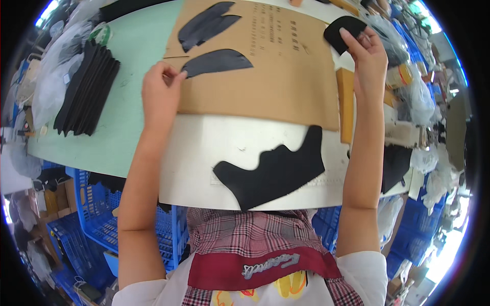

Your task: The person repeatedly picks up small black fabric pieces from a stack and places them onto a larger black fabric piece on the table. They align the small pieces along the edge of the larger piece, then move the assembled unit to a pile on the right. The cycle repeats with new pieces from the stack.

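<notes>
My left hand (162,94) pinches the left tip of a dark, half-moon-shaped cut piece (219,62) that lies on a brown cardboard sheet (286,92). At the far right, thumb and fingers of my right hand (368,51) grip a small black rounded piece (343,31), raised by the cardboard's corner. Farther up the cardboard lie overlapping dark shiny pieces (206,25). Nearer to me, a large black curved fabric piece (278,171) with a notched edge rests flat on the white tabletop (189,148).
A stack of black folded pieces (87,92) sits on the green mat (135,56) to the left. Beside the cardboard's right edge is a yellowish bar (345,104). Blue plastic baskets (97,224) stand below the table edge. Clear plastic bags (418,99) crowd the right.
</notes>
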Tool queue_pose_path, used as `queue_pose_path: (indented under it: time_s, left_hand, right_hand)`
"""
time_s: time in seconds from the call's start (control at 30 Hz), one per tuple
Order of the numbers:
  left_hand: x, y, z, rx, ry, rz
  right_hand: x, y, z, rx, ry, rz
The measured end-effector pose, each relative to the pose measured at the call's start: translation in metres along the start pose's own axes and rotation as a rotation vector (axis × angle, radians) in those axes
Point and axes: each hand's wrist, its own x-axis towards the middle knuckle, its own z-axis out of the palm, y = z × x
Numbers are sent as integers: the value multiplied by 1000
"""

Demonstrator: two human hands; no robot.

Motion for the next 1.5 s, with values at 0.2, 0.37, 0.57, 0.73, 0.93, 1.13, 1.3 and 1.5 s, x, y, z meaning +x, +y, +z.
queue_pose_path:
  time_s: [0.2, 0.37, 0.57, 0.73, 0.93, 1.13, 1.3, 1.5]
  left_hand:
    - [-69, 82, -10, -339, -332, 178]
    - [-181, 110, -17, 195, -743, 553]
    - [-142, 88, -13, 180, -666, 663]
    - [-153, 112, -3, -500, -695, 320]
    - [-170, 116, 4, -1086, -715, -372]
    - [-162, 106, -28, -753, -497, -163]
    - [-169, 109, -49, -633, -358, -57]
    - [-167, 108, -52, -651, -294, -127]
  right_hand:
    - [-130, -65, -2, 192, -84, 168]
    - [-194, -62, -23, 191, 13, 319]
    - [-225, -58, -31, 296, 73, 398]
    - [-231, -73, -15, 405, 95, 372]
    - [-233, -80, 0, 359, 87, 379]
    - [-240, -69, -9, 88, 13, 321]
    - [-248, -75, -10, -65, -121, 260]
    - [-242, -81, -2, -116, -82, 300]
